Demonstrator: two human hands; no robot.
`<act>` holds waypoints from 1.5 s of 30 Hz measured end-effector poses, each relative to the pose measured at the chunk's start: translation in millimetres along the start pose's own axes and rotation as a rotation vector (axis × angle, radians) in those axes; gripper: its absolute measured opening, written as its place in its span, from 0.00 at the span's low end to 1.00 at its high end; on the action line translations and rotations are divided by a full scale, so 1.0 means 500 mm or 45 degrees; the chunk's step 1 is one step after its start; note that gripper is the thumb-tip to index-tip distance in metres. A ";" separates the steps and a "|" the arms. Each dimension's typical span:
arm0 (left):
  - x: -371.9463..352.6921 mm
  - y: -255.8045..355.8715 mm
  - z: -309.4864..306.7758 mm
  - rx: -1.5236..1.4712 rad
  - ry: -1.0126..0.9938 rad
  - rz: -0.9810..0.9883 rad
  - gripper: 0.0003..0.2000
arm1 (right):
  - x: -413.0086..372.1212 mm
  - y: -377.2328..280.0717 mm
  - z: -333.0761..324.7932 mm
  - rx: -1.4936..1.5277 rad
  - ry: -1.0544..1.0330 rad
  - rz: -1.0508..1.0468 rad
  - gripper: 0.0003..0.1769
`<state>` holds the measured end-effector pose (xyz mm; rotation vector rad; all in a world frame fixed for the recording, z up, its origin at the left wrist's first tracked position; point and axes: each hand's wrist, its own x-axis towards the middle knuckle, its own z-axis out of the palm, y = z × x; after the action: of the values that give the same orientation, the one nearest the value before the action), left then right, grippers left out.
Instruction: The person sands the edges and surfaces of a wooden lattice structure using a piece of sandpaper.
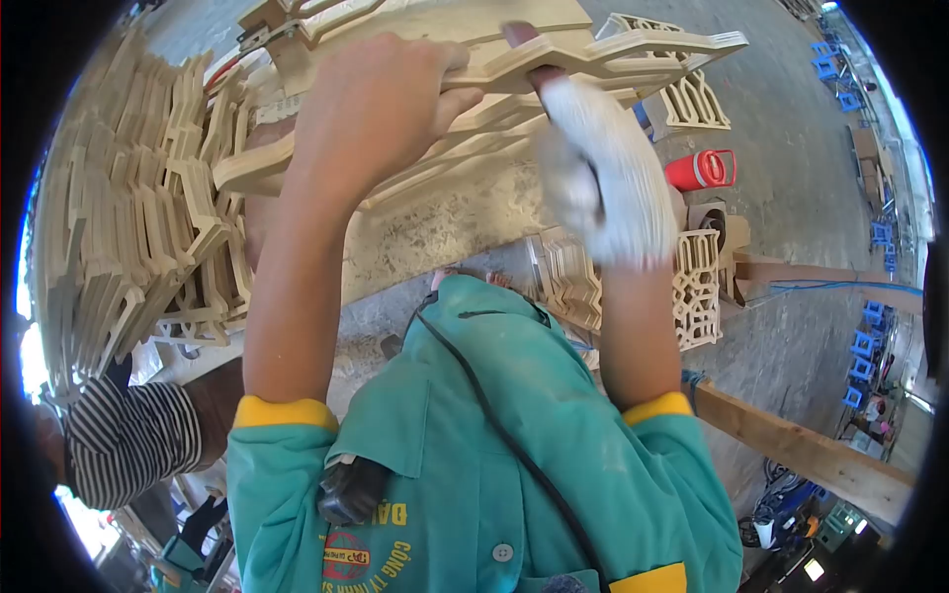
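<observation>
My bare left hand (381, 114) is closed around a pale plywood lattice piece (633, 42) with a wavy, angled outline, fingers over the top and thumb below. My right hand (613, 173), in a white knit glove, is closed on a reddish-brown sandpaper strip (547, 75). The strip passes through an opening in the lattice piece, and its far end shows above the wood. Part of the glove is blurred by motion. More angled wooden bars of the piece run beneath my left wrist.
Many similar wooden pieces (129, 208) are stacked at the left. Finished-looking lattice panels (697, 287) stand at the right, near a red jug (702, 170). A wooden beam (791, 445) extends at lower right. Another person's striped sleeve (129, 440) shows at lower left.
</observation>
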<state>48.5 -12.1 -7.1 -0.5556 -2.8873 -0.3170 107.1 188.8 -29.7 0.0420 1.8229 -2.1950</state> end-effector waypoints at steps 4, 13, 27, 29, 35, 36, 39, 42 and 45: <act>-0.002 -0.004 -0.005 0.013 0.039 -0.025 0.15 | -0.013 -0.020 0.019 0.258 0.066 0.240 0.14; 0.010 -0.018 -0.007 0.001 -0.002 -0.032 0.18 | 0.009 -0.039 0.029 -0.037 0.046 0.172 0.15; 0.016 -0.022 0.002 -0.062 0.030 0.003 0.18 | 0.018 -0.012 0.038 0.294 0.122 -0.052 0.19; 0.015 -0.025 0.001 -0.072 0.050 -0.032 0.18 | -0.017 0.015 0.032 0.435 0.080 0.010 0.25; 0.002 -0.006 -0.003 -0.036 0.001 -0.055 0.19 | 0.030 0.003 0.022 0.937 -0.111 0.217 0.09; 0.003 -0.010 -0.004 -0.030 0.032 -0.058 0.19 | 0.010 0.000 0.025 0.805 -0.070 0.222 0.09; 0.009 -0.019 0.002 -0.024 0.062 -0.058 0.18 | -0.033 0.000 0.020 0.525 -0.001 0.217 0.12; 0.011 -0.009 -0.012 0.012 -0.117 -0.054 0.18 | -0.024 0.005 0.013 0.475 0.062 0.179 0.18; 0.002 -0.008 -0.007 -0.007 0.031 -0.039 0.19 | -0.002 -0.009 0.035 0.248 0.080 0.161 0.22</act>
<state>46.7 -16.2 -4.2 -0.5047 -2.8747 -0.3336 109.9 173.0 -21.8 0.2619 1.5844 -2.2960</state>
